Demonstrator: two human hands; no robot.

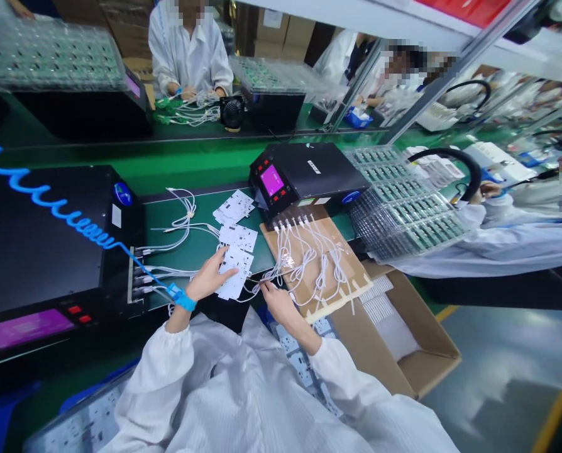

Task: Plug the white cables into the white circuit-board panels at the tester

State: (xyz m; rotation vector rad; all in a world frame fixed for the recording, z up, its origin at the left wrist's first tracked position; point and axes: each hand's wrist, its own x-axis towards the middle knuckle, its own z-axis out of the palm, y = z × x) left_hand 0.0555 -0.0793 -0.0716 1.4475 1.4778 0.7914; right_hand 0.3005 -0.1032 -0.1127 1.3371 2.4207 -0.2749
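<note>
board [234, 285] partly hidden, blue cord [90, 233] cut off

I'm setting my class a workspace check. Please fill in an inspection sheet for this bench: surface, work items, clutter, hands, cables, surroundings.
Surface: green work surface; cardboard sheet at right.
Work items: white boards in three groups; left black box and right black box, each with a pink screen.
Clutter: open cardboard box, below the cardboard sheet.
Hands: left hand over the nearest boards; right hand at the white cables, grip unclear.
Cables: white ones from both black boxes; blue coiled cord to the left wristband.
Surroundings: co-workers in white coats; stacked trays of green boards.
</note>
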